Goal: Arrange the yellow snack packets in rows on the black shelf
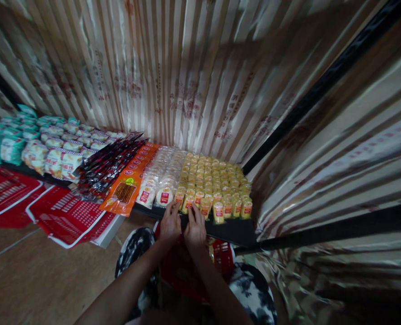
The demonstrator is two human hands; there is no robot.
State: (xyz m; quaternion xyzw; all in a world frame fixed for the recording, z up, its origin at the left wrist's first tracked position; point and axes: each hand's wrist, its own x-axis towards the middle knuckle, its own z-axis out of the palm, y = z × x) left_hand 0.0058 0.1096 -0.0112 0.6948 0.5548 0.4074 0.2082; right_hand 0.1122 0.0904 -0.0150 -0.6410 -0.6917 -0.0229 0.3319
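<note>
Both my hands rest side by side at the front edge of a low dark shelf (234,230). My left hand (170,224) has its fingers curled at the front row of small yellow snack packets (217,180), next to the round white packets (161,178). My right hand (195,227) reaches its fingertips onto one yellow packet (188,203) in the front row; the grip itself is hidden by the fingers. A red basket (222,255) sits under my forearms, between my knees in patterned trousers.
Left along the shelf lie orange packets (129,180), dark red packets (109,164) and white and green bags (56,151). Red perforated trays (68,219) lean on the wooden floor at left. Striped curtains hang behind and to the right.
</note>
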